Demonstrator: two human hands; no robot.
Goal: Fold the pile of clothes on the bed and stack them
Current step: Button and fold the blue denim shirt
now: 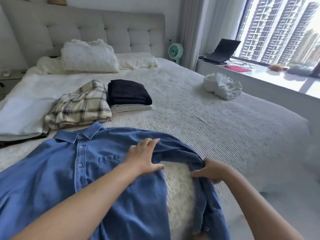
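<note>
Blue denim shirt (pixel 57 179) runs off the near and left frame edges, its right sleeve blurred where the right hand (pixel 210 171) grips it, fingertips buried in cloth; windowsill items far right too blurred to ID.

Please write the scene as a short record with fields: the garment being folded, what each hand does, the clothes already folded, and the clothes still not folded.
garment in work: blue denim shirt, front up, buttoned, spread on the bed
left hand: fingers straight, pressing flat on the shirt near the chest pocket
right hand: grips the shirt's sleeve at its bend
already folded: plaid shirt; dark garment on top of a white garment
not folded: crumpled white garment
</note>
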